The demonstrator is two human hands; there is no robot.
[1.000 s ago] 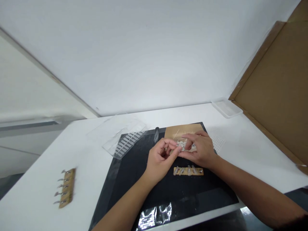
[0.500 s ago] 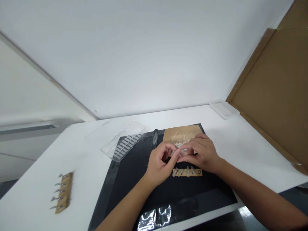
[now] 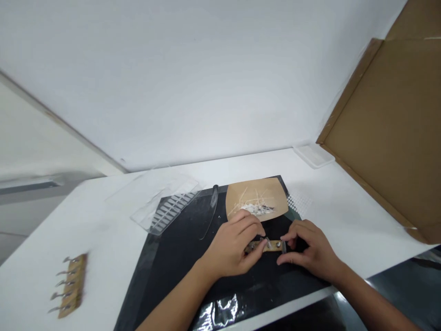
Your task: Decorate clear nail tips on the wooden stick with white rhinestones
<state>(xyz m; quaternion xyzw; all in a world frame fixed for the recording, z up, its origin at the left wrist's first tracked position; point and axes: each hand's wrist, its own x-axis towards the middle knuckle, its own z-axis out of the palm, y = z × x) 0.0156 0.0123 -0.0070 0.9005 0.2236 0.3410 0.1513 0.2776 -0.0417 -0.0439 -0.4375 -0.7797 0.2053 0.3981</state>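
Ahead of me a plain white wall [image 3: 213,82] rises behind my white worktop [image 3: 344,207]. On my left a pale strip [image 3: 62,123] slants down toward the worktop's far corner. A brown cardboard panel [image 3: 389,133] stands along my right, and cool, soft light brightens the wall's lower middle.

White table [image 3: 113,257] bears black mat [image 3: 182,257], white tray [image 3: 315,157].

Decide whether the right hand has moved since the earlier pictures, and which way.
Yes: judged against the black mat, the right hand has moved toward the mat's near edge and slightly rightward.
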